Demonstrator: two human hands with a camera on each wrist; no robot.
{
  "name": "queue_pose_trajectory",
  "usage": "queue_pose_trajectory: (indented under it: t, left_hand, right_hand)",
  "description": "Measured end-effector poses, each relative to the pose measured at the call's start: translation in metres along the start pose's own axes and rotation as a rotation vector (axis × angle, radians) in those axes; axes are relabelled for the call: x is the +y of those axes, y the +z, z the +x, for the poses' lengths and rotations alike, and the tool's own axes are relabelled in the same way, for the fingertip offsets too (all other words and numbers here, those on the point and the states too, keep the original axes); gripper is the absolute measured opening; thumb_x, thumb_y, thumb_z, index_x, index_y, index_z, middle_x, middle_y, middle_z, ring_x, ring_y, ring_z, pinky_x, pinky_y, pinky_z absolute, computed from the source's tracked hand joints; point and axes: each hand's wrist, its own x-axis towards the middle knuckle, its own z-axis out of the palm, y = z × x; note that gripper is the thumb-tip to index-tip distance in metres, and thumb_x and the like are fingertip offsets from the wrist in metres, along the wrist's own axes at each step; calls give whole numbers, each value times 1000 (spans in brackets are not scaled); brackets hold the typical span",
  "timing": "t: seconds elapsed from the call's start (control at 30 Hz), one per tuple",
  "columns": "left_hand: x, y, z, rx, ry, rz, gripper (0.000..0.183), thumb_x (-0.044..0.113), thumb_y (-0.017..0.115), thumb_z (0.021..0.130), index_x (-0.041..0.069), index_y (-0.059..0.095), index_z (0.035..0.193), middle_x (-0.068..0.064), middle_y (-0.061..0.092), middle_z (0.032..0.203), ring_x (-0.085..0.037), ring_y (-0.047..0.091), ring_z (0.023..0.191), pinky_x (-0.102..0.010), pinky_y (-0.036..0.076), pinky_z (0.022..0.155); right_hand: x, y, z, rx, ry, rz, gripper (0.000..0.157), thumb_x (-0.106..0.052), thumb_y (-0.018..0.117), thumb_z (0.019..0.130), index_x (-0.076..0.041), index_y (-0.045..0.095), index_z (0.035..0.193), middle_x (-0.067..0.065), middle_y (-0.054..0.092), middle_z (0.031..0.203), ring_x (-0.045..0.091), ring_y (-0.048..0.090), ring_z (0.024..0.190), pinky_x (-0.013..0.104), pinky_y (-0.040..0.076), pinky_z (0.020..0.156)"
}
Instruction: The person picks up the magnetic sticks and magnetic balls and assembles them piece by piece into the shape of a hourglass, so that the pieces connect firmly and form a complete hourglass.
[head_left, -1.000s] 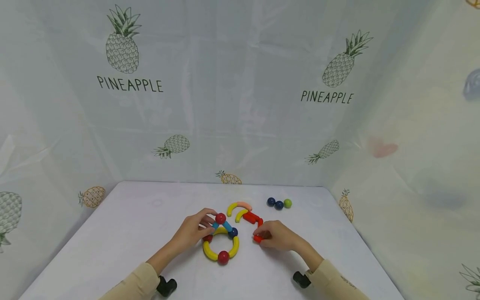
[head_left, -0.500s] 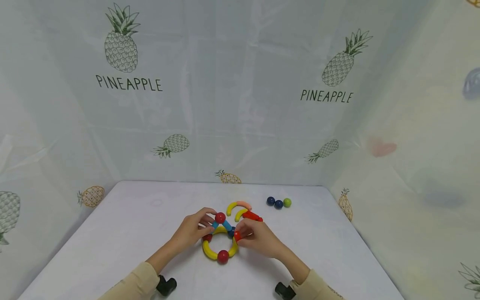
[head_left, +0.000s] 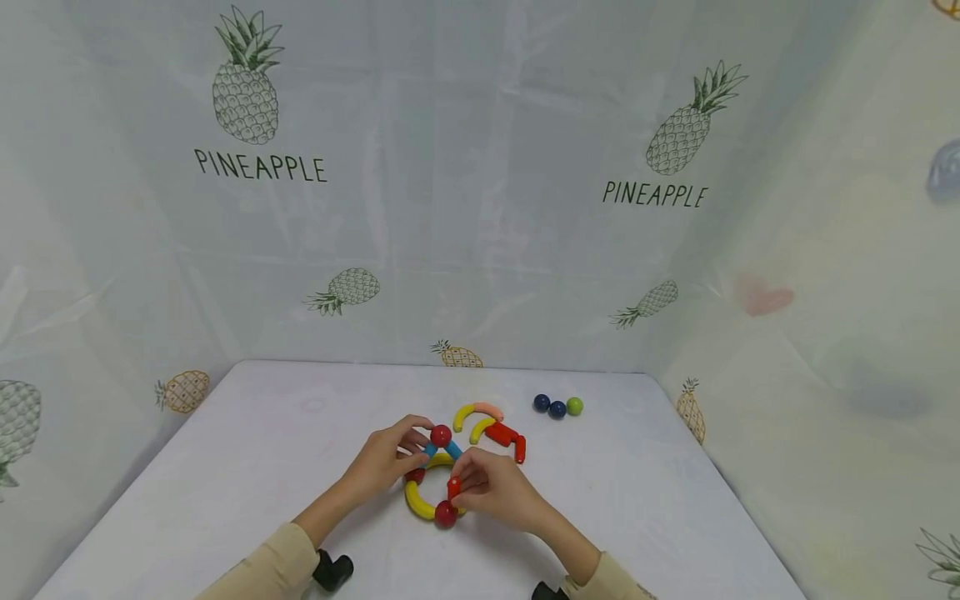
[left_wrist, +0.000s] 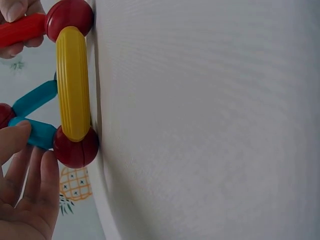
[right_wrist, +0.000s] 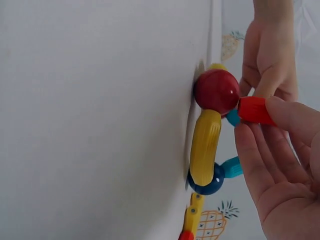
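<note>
A ring of curved yellow toy rods (left_wrist: 73, 85) joined by balls lies on the table. Two light-blue rods lean up from it to a red ball (head_left: 441, 436) at the top. My left hand (head_left: 382, 462) pinches one light-blue rod (left_wrist: 42, 134) between thumb and fingers, just above the left red ball (left_wrist: 76, 147). My right hand (head_left: 495, 487) pinches a short red rod (right_wrist: 255, 110), whose lower end meets the front red ball (right_wrist: 216, 90) of the ring. The dark blue ball (right_wrist: 207, 179) on the ring's right is hidden by my right hand in the head view.
Behind the ring lie loose curved rods, yellow (head_left: 463, 417) and salmon (head_left: 489, 411), and red rods (head_left: 501, 433). Two dark blue balls (head_left: 557, 409) and a green ball (head_left: 574, 406) sit farther back on the white table (head_left: 315, 417). A pineapple-print curtain (head_left: 480, 208) stands behind.
My right hand has carried the red rod left from beside the loose red rods, past the dark blue ball, to the front red ball. The left hand has stayed in place.
</note>
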Motion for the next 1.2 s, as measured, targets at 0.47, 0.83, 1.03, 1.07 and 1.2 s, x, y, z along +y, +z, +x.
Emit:
queue_pose_trajectory:
  t: [0.47, 0.83, 1.03, 1.07, 1.2]
  left_hand:
    - [2, 0, 0, 5, 12, -13, 45, 12, 80, 96, 29, 61, 134, 2, 76, 114, -14, 71, 100, -32, 63, 88]
    - [2, 0, -1, 7, 8, -8, 47, 10, 81, 95, 29, 60, 133, 5, 75, 111, -14, 70, 98, -29, 63, 85]
    - [5, -1, -3, -6, 14, 15, 46, 9, 81, 95, 28, 61, 132, 6, 75, 111, -13, 70, 98, -29, 63, 85]
    - [6, -1, -3, -9, 16, 15, 47, 10, 81, 95, 28, 60, 132, 6, 74, 110, -13, 70, 98, -28, 63, 85]
    - [6, -1, -4, -16, 25, 18, 48, 9, 81, 95, 28, 60, 133, 7, 74, 110, -12, 69, 98, -27, 63, 85]
  right_hand:
    - [-1, 1, 3, 12, -20, -23, 25, -9, 83, 93, -16, 68, 113, -5, 75, 104, 8, 72, 95, 21, 60, 87]
    - [8, 0, 4, 73, 11, -44, 27, -13, 83, 93, -17, 69, 116, -6, 74, 104, 8, 71, 93, 22, 60, 86]
    - [9, 5, 3, 81, 76, -38, 23, -14, 86, 91, -15, 71, 109, -7, 75, 94, 7, 71, 85, 21, 61, 81]
    - [9, 6, 3, 78, 80, -36, 22, -14, 86, 91, -15, 72, 109, -6, 75, 94, 8, 72, 85, 21, 61, 81]
    - [9, 7, 2, 80, 87, -28, 22, -13, 86, 91, -14, 73, 109, -6, 76, 94, 8, 72, 85, 22, 61, 81]
